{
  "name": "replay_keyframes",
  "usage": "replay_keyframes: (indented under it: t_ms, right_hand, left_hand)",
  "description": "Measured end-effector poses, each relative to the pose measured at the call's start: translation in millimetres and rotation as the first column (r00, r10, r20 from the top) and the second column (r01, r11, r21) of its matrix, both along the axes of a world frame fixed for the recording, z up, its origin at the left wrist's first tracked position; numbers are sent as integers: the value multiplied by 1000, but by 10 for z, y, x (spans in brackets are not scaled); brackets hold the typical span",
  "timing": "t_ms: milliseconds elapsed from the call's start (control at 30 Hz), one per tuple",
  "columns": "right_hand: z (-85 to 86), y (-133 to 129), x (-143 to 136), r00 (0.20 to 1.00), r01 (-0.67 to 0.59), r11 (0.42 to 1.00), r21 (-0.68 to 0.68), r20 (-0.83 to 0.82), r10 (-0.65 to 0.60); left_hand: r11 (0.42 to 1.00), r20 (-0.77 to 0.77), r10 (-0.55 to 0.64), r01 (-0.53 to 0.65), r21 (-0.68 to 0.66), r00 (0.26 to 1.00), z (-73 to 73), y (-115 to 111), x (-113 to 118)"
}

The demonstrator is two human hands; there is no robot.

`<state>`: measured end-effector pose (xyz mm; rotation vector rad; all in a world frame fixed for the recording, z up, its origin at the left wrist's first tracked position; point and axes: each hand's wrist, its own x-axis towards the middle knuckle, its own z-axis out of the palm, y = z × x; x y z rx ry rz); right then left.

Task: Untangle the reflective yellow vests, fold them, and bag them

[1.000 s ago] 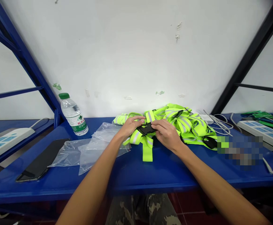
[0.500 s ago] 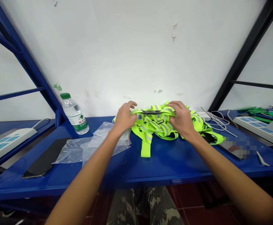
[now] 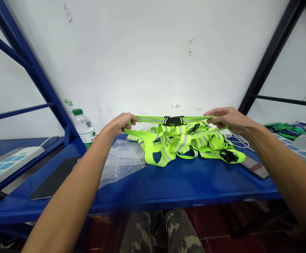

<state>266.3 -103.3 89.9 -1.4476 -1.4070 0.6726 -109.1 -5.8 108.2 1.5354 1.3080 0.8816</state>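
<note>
Left of the black buckle (image 3: 173, 121) are a bottle (image 3: 84, 128) and, nearer it, a plastic bag (image 3: 122, 156) on the surface (image 3: 174, 186); then the left hand (image 3: 122, 122), closed on the yellow strap (image 3: 150, 119), which stretches past a heap of similar straps (image 3: 182, 143) below the buckle. Right of the buckle, the right hand (image 3: 229, 118) pinches the same strap. Its webbing looks light, soft and easily twisted, best held flat beside the stiff buckle.
</note>
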Motion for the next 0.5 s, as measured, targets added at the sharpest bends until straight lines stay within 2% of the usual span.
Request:
replay_keyframes:
  t_ms: [100, 167, 267, 333, 400, 500]
  right_hand:
    - [9, 3, 41, 980, 176, 980, 96, 75, -184]
    - [14, 28, 21, 950, 303, 937, 173, 23, -312]
    - [34, 62, -19, 940, 335, 932, 136, -115, -321]
    - [48, 64, -35, 950, 286, 955, 74, -153, -273]
    - [44, 54, -50, 959, 249, 968, 42, -150, -240]
    - [-35, 47, -105, 968, 248, 969, 16, -54, -247]
  left_hand:
    - [999, -221, -15, 24, 39, 975, 18, 37, -7]
    - [997, -352, -36, 57, 51, 935, 52, 31, 13]
    - [993, -465, -110, 120, -7, 878, 127, -13, 41]
    - [993, -480, -115, 115, -30, 870, 164, -49, 49]
    - [998, -449, -64, 69, -3, 891, 166, -82, 64]
    - [1000, -226, -16, 18, 7, 974, 107, -123, 145]
